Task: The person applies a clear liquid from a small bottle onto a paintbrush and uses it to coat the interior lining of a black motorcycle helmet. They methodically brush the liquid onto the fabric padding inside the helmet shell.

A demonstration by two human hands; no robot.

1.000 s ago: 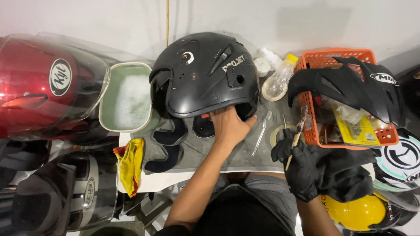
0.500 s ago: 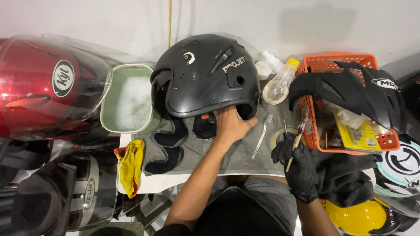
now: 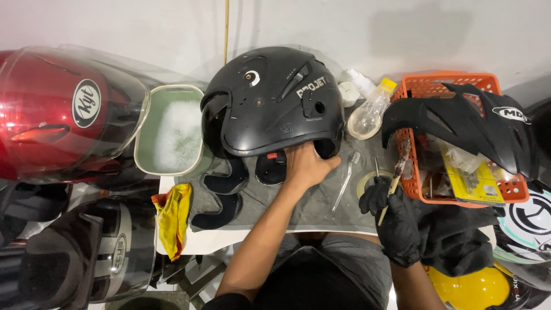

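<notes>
A matte black helmet [image 3: 272,100] stands on a grey cloth [image 3: 318,204] in the middle of the white table. My bare left hand [image 3: 307,166] grips its lower rim from below, next to a black cheek pad [image 3: 271,167]. To the right, my right hand [image 3: 390,221] wears a black glove and holds a thin wooden-handled brush [image 3: 395,179], whose bristles point up toward the orange basket [image 3: 427,86].
A green basin of soapy water [image 3: 172,129] sits left of the helmet. A red helmet [image 3: 63,112] lies far left, a black visor shell [image 3: 465,123] on the basket. Loose black pads [image 3: 224,195], a yellow rag [image 3: 172,218], a clear bottle [image 3: 370,112] and tape roll [image 3: 367,182] lie around.
My gloved right hand has shifted slightly with the brush. The left hand stays on the helmet's rim.
</notes>
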